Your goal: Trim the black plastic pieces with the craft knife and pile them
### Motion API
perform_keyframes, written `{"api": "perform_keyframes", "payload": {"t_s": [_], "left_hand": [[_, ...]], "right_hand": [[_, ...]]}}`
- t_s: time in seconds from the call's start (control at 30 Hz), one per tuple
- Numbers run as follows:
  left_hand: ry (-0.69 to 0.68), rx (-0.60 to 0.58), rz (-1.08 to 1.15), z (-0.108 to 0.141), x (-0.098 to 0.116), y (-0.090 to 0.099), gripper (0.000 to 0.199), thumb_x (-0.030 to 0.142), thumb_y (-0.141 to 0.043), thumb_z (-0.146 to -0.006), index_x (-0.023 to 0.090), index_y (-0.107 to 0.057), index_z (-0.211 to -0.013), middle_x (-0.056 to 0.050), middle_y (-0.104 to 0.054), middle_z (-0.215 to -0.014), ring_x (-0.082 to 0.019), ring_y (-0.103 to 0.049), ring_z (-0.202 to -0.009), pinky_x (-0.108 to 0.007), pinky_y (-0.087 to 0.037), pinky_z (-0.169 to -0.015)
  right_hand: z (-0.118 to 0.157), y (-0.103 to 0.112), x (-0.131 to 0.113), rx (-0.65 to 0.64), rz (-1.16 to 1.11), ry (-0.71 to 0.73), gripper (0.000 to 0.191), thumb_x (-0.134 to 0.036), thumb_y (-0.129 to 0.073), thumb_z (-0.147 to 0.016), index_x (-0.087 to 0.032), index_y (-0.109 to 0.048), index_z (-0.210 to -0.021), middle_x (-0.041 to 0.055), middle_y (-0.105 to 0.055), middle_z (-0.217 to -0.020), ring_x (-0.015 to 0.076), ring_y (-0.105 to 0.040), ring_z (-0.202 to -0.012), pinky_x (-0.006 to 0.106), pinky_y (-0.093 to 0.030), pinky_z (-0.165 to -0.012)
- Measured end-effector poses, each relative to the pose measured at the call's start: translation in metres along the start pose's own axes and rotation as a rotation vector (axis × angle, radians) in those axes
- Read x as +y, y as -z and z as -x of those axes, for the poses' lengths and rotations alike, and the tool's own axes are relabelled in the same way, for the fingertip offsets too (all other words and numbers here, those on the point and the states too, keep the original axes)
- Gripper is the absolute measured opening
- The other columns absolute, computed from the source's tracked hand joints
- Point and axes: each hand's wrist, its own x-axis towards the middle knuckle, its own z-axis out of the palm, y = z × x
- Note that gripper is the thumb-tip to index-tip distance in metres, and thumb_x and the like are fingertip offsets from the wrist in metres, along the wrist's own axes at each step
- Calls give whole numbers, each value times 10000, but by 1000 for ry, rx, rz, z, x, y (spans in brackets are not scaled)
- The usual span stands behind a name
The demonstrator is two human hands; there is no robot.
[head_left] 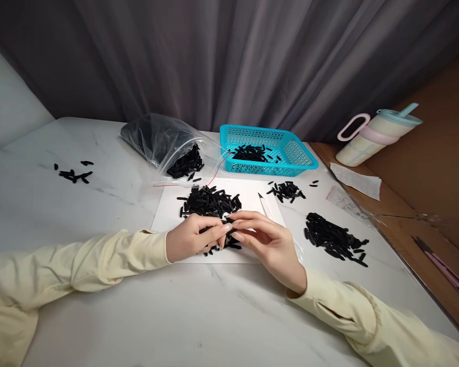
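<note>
My left hand (196,237) and my right hand (270,243) meet at the fingertips over a white sheet (164,219). Thumb and fingers of each are pinched together, and whatever lies between them is too small and covered to make out. Just behind the fingers spreads a pile of small, long black pieces (212,201), some of them showing beneath the hands too. A white pen-like tool with a dark pointed tip (265,206) lies on the sheet by my right hand.
Behind are an opened clear bag (156,145) of black pieces and a blue basket (273,169) holding more. Loose black pieces lie in piles at right (332,237), back right (286,191) and far left (74,176). A tumbler (378,135) and pink-handled cutter (443,267) are farther right.
</note>
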Motion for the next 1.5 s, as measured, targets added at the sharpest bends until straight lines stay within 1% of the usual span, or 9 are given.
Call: {"api": "perform_keyframes", "payload": {"t_s": [0.17, 0.27, 0.43, 0.67, 0.83, 1.0, 1.2, 1.33, 1.5], "left_hand": [[-6, -24, 81, 0, -1, 0, 377, 404, -410, -859, 138, -481, -602, 82, -311, -425, -36, -280, -355, -187, -237, -371], [-17, -31, 98, -1, 0, 1, 374, 391, -404, -866, 136, -473, -601, 81, -315, -438, -32, -282, -354, -184, -233, -367], [-38, -41, 111, 0, 0, 1, 361, 362, -395, -879, 133, -478, -613, 80, -314, -457, -30, -284, -363, -183, -247, -375], [-33, -40, 124, 1, -1, 1, 357, 366, -402, -879, 137, -471, -613, 86, -293, -451, -31, -270, -365, -183, -240, -371], [-22, -45, 119, 1, 0, 0, 375, 386, -403, -874, 143, -453, -593, 84, -287, -445, -34, -291, -363, -186, -246, -375], [-12, -79, 123, 0, 2, 0, 393, 413, -412, -862, 147, -435, -573, 77, -304, -450, -33, -279, -364, -189, -238, -367], [2, -95, 122, 1, 3, 0, 393, 373, -402, -869, 151, -416, -545, 68, -318, -451, -33, -289, -363, -188, -241, -366], [17, -106, 130, 1, 2, 0, 385, 360, -399, -872, 148, -420, -551, 70, -313, -452, -32, -280, -361, -186, -227, -359], [26, -108, 156, 0, 1, 0, 382, 355, -400, -874, 147, -417, -555, 71, -320, -461, -28, -285, -356, -183, -230, -359]], "right_hand": [[1, -1, -2, 11, 65, 88, 176, -95, -600, -777, -210, -671, -890, 62, -629, -1009, 157, -590, -939, 274, -532, -764], [1, -1, -1, 19, 109, 129, 165, -83, -601, -776, -197, -673, -870, 62, -642, -968, 157, -598, -915, 283, -523, -778], [3, -1, -1, 43, 157, 190, 166, -75, -599, -777, -195, -672, -864, 60, -648, -919, 156, -608, -848, 299, -523, -739], [5, -1, -2, 56, 193, 252, 185, -52, -599, -768, -187, -669, -873, 64, -651, -910, 161, -608, -845, 301, -529, -721], [8, -2, 1, 43, 186, 250, 231, -36, -599, -762, -182, -629, -938, 62, -645, -909, 156, -605, -855, 286, -542, -715], [8, -3, 1, -18, 257, 360, 245, 2, -576, -768, -165, -611, -943, 63, -652, -885, 140, -612, -828, 273, -527, -738], [8, 0, 2, -67, 282, 419, 269, 36, -506, -793, -150, -591, -967, 76, -637, -860, 134, -609, -812, 262, -530, -703], [10, 0, 3, -96, 289, 423, 254, 30, -477, -806, -155, -581, -945, 63, -632, -806, 135, -610, -777, 264, -533, -673], [11, -2, 3, 3, 299, 312, 205, -52, -559, -806, -178, -556, -968, 10, -641, -746, 97, -624, -636, 209, -531, -604]]}}
